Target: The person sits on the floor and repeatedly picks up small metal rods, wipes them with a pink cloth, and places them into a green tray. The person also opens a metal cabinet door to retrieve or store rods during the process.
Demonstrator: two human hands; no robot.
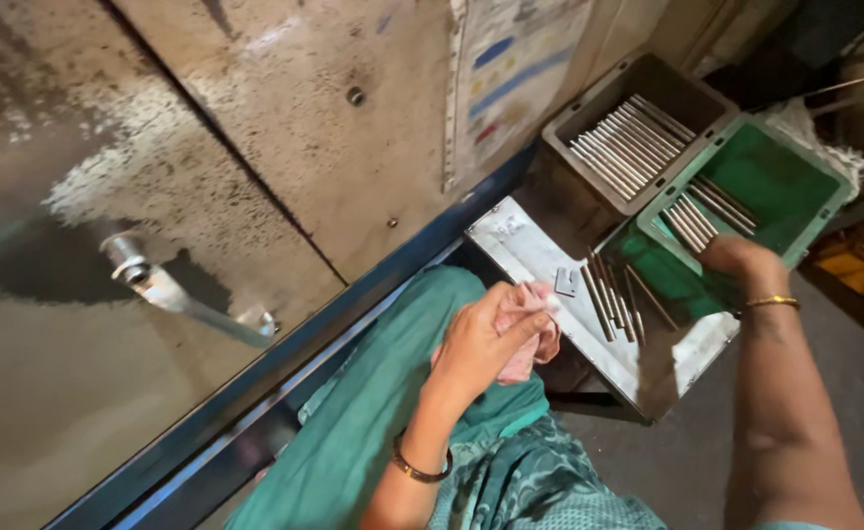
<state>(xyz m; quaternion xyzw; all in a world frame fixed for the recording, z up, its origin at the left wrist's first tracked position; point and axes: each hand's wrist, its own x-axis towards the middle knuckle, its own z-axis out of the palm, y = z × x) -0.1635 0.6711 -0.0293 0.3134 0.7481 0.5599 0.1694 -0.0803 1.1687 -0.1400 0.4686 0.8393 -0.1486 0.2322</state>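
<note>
Teal cloth (373,412) over the person's lap fills the near middle, nearest the camera. To the left stands a big grey metal panel (88,196), stained and worn, with a bent silver handle (182,294) on it.

Far right, a grey bin (561,132) holds a tight row of thin metal rods (628,142), their long axes running from near left to far right. Just beside it on the right sits a green bin (824,177) with a few more rods (702,211) lying along the same line. Nearer, a flat steel tray (520,245) forms the work surface; on it lies a small bunch of rods (613,299), long axes running near to far, slightly fanned, their far ends pointing toward the bins. All the rods are slim, straight, round and dull silver, with a little shine.

Left hand (481,339) is in the middle, just left of the tray, with a bangle at the wrist; its fingers are clamped on a crumpled pink rag (535,344). Right hand (741,257) reaches out to the near edge of the green bin, close to the rods there, a thin gold bangle on its wrist. Its fingers curl down out of sight, so I cannot tell whether they grip anything.

A small grey block (566,282) rests on the tray by the rods.
</note>
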